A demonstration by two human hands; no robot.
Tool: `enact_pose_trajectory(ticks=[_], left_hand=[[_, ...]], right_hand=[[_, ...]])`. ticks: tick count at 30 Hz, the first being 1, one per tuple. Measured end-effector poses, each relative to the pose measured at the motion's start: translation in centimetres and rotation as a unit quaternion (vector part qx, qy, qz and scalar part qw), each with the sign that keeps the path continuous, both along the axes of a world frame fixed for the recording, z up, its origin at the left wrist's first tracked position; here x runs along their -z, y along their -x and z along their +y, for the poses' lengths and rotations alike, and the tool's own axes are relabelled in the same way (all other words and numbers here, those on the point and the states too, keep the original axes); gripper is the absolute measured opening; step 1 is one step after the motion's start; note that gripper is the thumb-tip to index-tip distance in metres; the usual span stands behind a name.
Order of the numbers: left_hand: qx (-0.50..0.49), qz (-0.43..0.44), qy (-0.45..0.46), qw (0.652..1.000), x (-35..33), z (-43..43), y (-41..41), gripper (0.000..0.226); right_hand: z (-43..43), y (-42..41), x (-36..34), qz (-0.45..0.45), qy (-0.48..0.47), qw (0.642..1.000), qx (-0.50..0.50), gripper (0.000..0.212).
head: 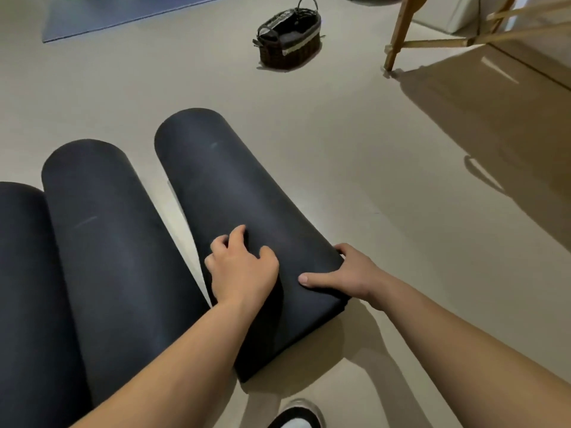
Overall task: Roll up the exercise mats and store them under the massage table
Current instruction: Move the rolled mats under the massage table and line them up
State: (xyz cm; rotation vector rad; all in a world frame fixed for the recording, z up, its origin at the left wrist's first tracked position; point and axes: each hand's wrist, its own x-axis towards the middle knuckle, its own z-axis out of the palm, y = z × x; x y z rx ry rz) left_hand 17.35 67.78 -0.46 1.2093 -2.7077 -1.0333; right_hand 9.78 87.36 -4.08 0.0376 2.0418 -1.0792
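Three dark rolled exercise mats lie on the beige floor. The right mat roll (pixel 222 183) is under both hands. My left hand (pixel 244 270) lies on top of it with fingers curled over its left side. My right hand (pixel 343 274) grips its right edge, thumb on top and fingers wrapped round the side. The middle mat roll (pixel 114 254) lies to its left, and a third mat roll (pixel 21 288) lies at the far left, cut by the frame edge. The wooden legs of the massage table (pixel 401 29) stand at the upper right.
A dark wicker basket (pixel 290 38) with handles sits on the floor ahead. A flat grey-blue mat (pixel 102 17) lies unrolled at the top left. My shoe (pixel 298 417) shows at the bottom edge. The table's shadow falls across the floor on the right.
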Motion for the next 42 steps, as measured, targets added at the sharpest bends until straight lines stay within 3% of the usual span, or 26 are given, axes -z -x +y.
enact_pose_trajectory(ticks=[3, 5, 7, 10, 12, 14, 16, 18, 21, 24, 27, 29, 32, 35, 36, 38, 40, 42], left_hand=[[-0.012, 0.016, -0.064, 0.998, 1.6, 0.6, -2.1, 0.091], [-0.050, -0.037, -0.153, 0.986, 2.1, 1.2, -3.0, 0.125], [-0.066, -0.032, -0.265, 0.962, 2.2, 2.1, -2.8, 0.136], [-0.048, -0.003, -0.312, 0.949, 2.0, 4.7, -1.4, 0.133], [-0.030, 0.000, -0.320, 0.947, 2.1, 6.5, -0.5, 0.128], [-0.033, 0.013, -0.365, 0.930, 2.0, 7.6, -0.5, 0.102], [-0.045, 0.015, -0.399, 0.916, 2.1, 7.6, -0.8, 0.066], [-0.049, 0.012, -0.415, 0.908, 2.6, 7.2, -1.1, 0.054], [-0.018, -0.029, -0.414, 0.910, 3.0, 7.7, -1.3, 0.090], [0.046, -0.066, -0.392, 0.916, 3.2, 9.3, -0.9, 0.121], [0.109, -0.071, -0.408, 0.904, 2.4, 12.8, -0.5, 0.116], [0.158, -0.057, -0.412, 0.896, 1.6, 16.4, 0.0, 0.112], [0.246, -0.048, -0.343, 0.905, 0.9, 22.4, 0.9, 0.117], [0.325, -0.064, -0.317, 0.889, 0.8, 25.4, 1.7, 0.099], [0.333, -0.071, -0.327, 0.881, 0.9, 25.9, 2.0, 0.097], [0.333, -0.107, -0.327, 0.878, 1.5, 26.8, 2.4, 0.117], [0.321, -0.154, -0.350, 0.867, 1.7, 29.0, 2.1, 0.130], [0.307, -0.144, -0.365, 0.867, 2.0, 32.1, 1.4, 0.134]], right_hand=[[4.7, -1.6, 0.3, -0.031, 0.017, 0.998, 0.046, 0.101], [6.9, -2.8, 0.8, -0.055, 0.028, 0.996, 0.060, 0.097], [8.2, -3.0, 0.9, -0.073, 0.045, 0.995, 0.054, 0.107], [9.1, -1.9, 0.2, -0.037, 0.073, 0.994, 0.066, 0.123], [9.5, -0.9, -0.8, 0.003, 0.087, 0.992, 0.086, 0.113], [10.1, -0.3, -1.5, 0.019, 0.090, 0.990, 0.103, 0.108], [11.0, -0.3, -1.5, 0.017, 0.079, 0.990, 0.120, 0.118], [11.9, -1.0, -0.9, 0.008, 0.074, 0.989, 0.127, 0.119], [13.2, -3.1, -0.5, -0.007, 0.070, 0.986, 0.152, 0.109], [16.4, -5.1, -0.6, -0.064, 0.074, 0.978, 0.184, 0.116], [21.0, -6.1, -1.9, -0.127, 0.040, 0.978, 0.163, 0.115], [23.3, -5.8, -2.6, -0.085, 0.000, 0.981, 0.174, 0.123], [25.1, -5.2, -3.6, 0.011, 0.017, 0.970, 0.242, 0.133], [27.6, -6.8, -3.4, 0.004, 0.012, 0.954, 0.299, 0.134], [28.7, -7.6, -3.1, -0.002, -0.004, 0.948, 0.318, 0.130], [31.1, -9.0, -2.4, 0.044, -0.075, 0.935, 0.343, 0.114], [33.2, -9.8, -2.1, 0.143, -0.145, 0.925, 0.320, 0.085], [34.6, -10.4, -2.3, 0.178, -0.149, 0.931, 0.281, 0.065]])
